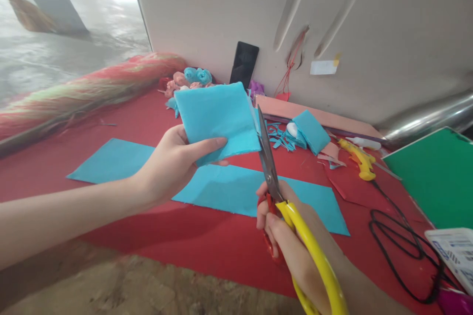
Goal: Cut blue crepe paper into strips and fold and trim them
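My left hand (177,160) pinches a folded blue sheet (218,115) between thumb and fingers, raised above the red surface. Scissors with yellow and red handles (271,179) are gripped in my right hand (283,226). Their blades point up and lie along the right edge of the folded sheet, near its lower right corner. Whether the blades are slightly parted is hard to tell. Beneath both hands a long blue strip (225,189) lies flat across the red surface, partly hidden by my left forearm.
Blue scraps (283,138) and a folded blue stack (311,132) lie behind the scissors. To the right are a yellow glue gun (360,157), its black cord and a green board (436,177). A phone (244,65) leans on the wall beside paper flowers (197,75).
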Demonstrator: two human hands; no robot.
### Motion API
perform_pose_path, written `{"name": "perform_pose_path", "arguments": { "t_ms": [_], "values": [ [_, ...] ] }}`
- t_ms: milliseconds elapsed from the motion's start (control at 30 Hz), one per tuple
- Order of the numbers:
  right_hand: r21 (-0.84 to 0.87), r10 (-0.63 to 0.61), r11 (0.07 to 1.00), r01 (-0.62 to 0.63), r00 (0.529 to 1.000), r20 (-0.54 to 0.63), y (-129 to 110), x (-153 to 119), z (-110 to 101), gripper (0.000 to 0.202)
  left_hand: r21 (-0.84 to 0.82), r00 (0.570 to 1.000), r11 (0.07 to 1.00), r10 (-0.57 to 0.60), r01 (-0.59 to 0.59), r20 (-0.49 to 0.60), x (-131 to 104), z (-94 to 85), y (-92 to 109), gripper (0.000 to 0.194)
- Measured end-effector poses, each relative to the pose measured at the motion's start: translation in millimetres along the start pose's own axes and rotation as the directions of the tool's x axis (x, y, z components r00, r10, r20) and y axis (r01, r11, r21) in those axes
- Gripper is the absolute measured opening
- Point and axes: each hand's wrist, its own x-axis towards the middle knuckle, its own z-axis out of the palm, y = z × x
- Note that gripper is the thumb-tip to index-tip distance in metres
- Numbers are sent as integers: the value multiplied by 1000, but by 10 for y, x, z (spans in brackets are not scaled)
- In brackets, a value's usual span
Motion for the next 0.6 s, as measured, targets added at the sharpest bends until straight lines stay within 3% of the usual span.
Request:
{"name": "perform_pose_path", "arguments": {
  "t_ms": [167,600],
  "values": [
    [-3,12,1000,-12,1000,7,-7,16,-6,14,2,1000,1000,-7,7,26,-13,3,-2,5],
    [-35,26,999,-27,1000,-7,-1,18,-10,14,39,999,999,-6,8,-35,-1,4,9,8]
  ]
}}
